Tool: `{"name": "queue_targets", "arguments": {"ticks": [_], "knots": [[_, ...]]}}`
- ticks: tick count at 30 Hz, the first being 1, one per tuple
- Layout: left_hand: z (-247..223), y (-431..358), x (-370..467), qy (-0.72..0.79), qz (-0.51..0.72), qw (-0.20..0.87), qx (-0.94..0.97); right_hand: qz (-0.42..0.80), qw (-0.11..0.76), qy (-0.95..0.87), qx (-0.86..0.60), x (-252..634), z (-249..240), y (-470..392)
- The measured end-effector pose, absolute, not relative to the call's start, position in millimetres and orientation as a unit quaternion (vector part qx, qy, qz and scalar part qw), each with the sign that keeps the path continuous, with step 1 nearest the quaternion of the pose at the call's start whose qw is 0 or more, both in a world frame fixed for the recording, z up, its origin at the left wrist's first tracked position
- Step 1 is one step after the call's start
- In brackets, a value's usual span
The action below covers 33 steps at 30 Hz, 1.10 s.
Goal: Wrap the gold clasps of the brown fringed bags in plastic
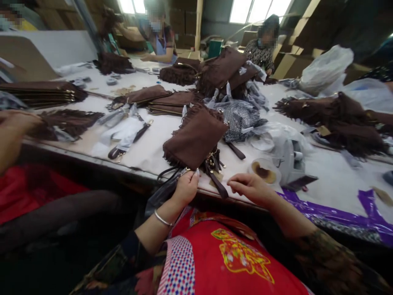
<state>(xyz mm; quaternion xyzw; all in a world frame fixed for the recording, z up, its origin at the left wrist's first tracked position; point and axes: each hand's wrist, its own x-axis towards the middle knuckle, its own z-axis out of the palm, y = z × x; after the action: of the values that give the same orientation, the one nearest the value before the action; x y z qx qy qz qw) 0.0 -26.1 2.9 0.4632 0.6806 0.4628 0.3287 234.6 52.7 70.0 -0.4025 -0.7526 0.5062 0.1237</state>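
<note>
A brown fringed handbag (196,137) lies at the table's front edge, with gold clips and short dark straps at its lower right. My left hand (186,186) is closed at the bag's near corner, pinching a small piece beside a gold ring; a dark strap hangs below it. Just right of the bag, my right hand (253,188) hovers over the edge with fingers curled and thumb near the index finger. Whether anything tiny is between them I cannot make out. A brown wrist strap (218,185) lies between my hands.
A tape dispenser (288,164) stands right of my right hand, beside a tape roll (264,171). More fringed bags (224,71) are piled behind. A strap in white wrapping (127,133) lies left. A co-worker's hand (15,127) is at far left; two people sit across.
</note>
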Motion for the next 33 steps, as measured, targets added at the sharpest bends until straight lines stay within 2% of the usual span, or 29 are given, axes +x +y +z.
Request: {"name": "queue_targets", "arguments": {"ticks": [7,18,25,27,30,33], "knots": [[1.4,-30.0,-1.7,0.683,0.438,0.237,0.534,0.485,0.113,-0.795,-0.347,135.5,44.1,70.5],[-6.5,-32.2,3.2,0.692,0.411,0.174,0.568,0.453,0.024,-0.785,-0.422,112.2,47.2,85.6],[-3.6,-35.5,4.4,0.725,0.356,0.128,0.576,0.356,-0.008,-0.792,-0.496,97.0,44.1,83.6],[-3.4,-37.2,2.1,0.728,0.338,0.108,0.586,0.387,-0.009,-0.772,-0.504,97.9,44.3,82.9],[-1.6,-39.0,-2.1,0.727,0.335,0.091,0.592,0.523,-0.002,-0.706,-0.479,107.5,48.6,82.4],[0.6,-38.2,-5.6,0.723,0.363,0.123,0.575,0.621,0.003,-0.656,-0.429,120.7,52.6,82.3]]}}
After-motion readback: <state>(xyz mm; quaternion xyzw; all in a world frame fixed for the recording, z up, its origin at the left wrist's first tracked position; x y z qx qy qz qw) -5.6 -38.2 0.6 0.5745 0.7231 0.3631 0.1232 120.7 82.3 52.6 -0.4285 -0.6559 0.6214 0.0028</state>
